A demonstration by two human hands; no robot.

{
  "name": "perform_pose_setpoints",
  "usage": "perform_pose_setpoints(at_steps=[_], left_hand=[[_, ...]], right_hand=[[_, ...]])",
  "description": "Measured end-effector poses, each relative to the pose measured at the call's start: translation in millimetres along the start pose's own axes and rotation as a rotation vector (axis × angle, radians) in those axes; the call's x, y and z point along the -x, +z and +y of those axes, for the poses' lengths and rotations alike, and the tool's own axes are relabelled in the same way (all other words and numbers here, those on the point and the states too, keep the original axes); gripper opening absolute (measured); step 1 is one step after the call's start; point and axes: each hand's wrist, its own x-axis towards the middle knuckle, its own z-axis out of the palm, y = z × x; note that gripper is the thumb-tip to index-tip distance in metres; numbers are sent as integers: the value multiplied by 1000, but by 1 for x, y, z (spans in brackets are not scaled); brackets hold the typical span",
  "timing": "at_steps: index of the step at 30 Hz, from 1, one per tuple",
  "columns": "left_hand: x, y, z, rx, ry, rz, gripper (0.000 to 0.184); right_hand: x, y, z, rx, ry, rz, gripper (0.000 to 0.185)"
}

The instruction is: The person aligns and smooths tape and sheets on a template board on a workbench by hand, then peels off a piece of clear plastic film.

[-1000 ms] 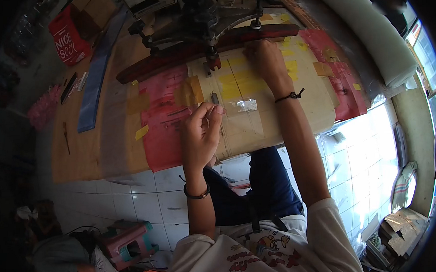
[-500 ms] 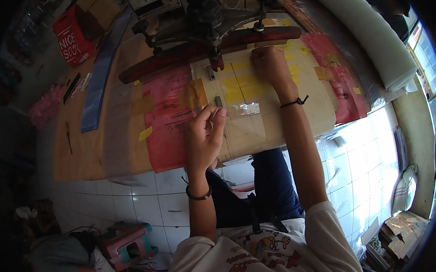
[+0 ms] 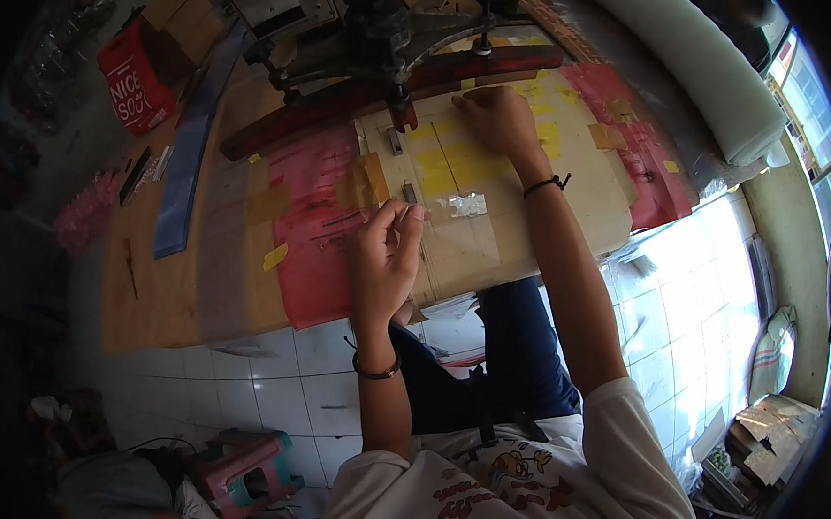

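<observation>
My left hand (image 3: 388, 253) is just above the near part of the work surface, thumb and fingertips pressed together; what they hold, if anything, is too small to tell. Beside its fingertips lies a small metal piece (image 3: 410, 193), with a second metal piece (image 3: 394, 142) farther up. My right hand (image 3: 503, 118) is over the yellow tape (image 3: 449, 158), its fingers curled and closed near the dark red curved bar (image 3: 330, 105) of the machine. Whatever is between those fingers cannot be made out. A shiny clear patch (image 3: 467, 205) lies between my hands.
The black machine (image 3: 384, 46) stands over the table's far side. Red sheets (image 3: 313, 245) flank the pale board. A blue strip (image 3: 191, 154), a red bag (image 3: 134, 80) and cardboard boxes (image 3: 184, 22) are at left. A white roll (image 3: 689, 67) lies at right. A person's shirt (image 3: 112, 488) shows lower left.
My right hand has shifted slightly left, and its fingertips now point left beside the curved bar. My left hand stays nearly in place. The view has shifted a little.
</observation>
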Motion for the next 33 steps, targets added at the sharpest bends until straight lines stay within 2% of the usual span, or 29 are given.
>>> perform_pose_setpoints(at_steps=[11,19,33], left_hand=[[-2,2,-10,7,58,40,26],[0,1,0,0,-12,8,26],[-1,1,-5,-21,20,13,25]], right_hand=[[0,14,-4,100,45,131,25],[1,8,-5,83,45,115,23],[14,-8,2,-56,-146,-45,21]])
